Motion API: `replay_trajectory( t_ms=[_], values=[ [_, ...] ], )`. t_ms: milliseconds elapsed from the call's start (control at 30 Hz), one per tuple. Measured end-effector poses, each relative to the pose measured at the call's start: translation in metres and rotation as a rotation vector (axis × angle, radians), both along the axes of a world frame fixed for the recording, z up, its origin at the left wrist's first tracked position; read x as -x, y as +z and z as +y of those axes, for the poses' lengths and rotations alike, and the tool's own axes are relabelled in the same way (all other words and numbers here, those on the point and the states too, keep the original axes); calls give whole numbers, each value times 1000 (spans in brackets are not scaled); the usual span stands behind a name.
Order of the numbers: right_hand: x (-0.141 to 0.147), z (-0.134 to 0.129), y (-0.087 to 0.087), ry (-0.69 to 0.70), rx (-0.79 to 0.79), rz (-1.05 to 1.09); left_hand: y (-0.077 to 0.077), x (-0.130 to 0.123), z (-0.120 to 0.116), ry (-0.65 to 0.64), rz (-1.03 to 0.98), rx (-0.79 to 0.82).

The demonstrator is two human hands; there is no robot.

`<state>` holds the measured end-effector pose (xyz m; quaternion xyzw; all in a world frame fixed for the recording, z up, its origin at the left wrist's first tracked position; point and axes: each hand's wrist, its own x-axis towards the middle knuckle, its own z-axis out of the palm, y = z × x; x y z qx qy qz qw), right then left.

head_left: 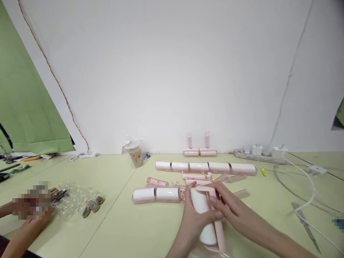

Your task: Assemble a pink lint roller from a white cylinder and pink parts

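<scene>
Near the front of the table, both my hands are closed on a lint roller, a white paper roll (202, 206) set in a pink plastic frame (219, 234). My left hand (189, 218) wraps the left side of the roll, thumb across it. My right hand (228, 204) grips the pink frame from the right, with fingers at its upper end. Just behind my hands lie pink plastic handle parts (195, 176) and clear covers (236, 178). To the left, a row of white rolls (156, 195) rests on the table. Behind, a longer row of rolls (199, 167) lies end to end.
Two pink lint rollers (200, 152) with upright handles lean at the wall. A power strip (258, 157) with chargers and loose cables stands right, near a knife (306, 225). A bagged cup (136, 157) is behind. At left, another person's hands (33, 204) are beside small glass domes (71, 204).
</scene>
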<state>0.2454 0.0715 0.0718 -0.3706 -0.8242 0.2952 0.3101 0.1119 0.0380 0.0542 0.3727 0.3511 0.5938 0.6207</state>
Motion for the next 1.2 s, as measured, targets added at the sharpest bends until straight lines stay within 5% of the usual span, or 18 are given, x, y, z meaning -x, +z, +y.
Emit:
replay_trajectory(
  t_ms=[100,167,267,333,433,600,800,1000,1200],
  values=[
    [-15,-1,21,96,-10,-235,-9,4,-7,-42,181,-36],
    [-19,-2,30,107,-148,-400,-12,2,-13,13,329,-79],
    [-18,-8,32,168,-373,-609,-7,1,-24,41,575,-87],
    [-17,-14,28,247,-406,-630,2,5,-32,-62,697,-65],
    [-20,-23,23,332,-349,-559,12,16,-42,-222,728,-84],
    [-26,-32,20,347,-245,-454,9,26,-47,-278,719,-185],
    [-25,-35,17,314,-121,-490,15,28,-43,-474,1026,-206],
    [-21,-37,16,370,99,-401,22,27,-49,-479,1175,-212],
    [-32,-34,12,229,161,-384,24,17,-47,-366,1308,-82]
  ],
)
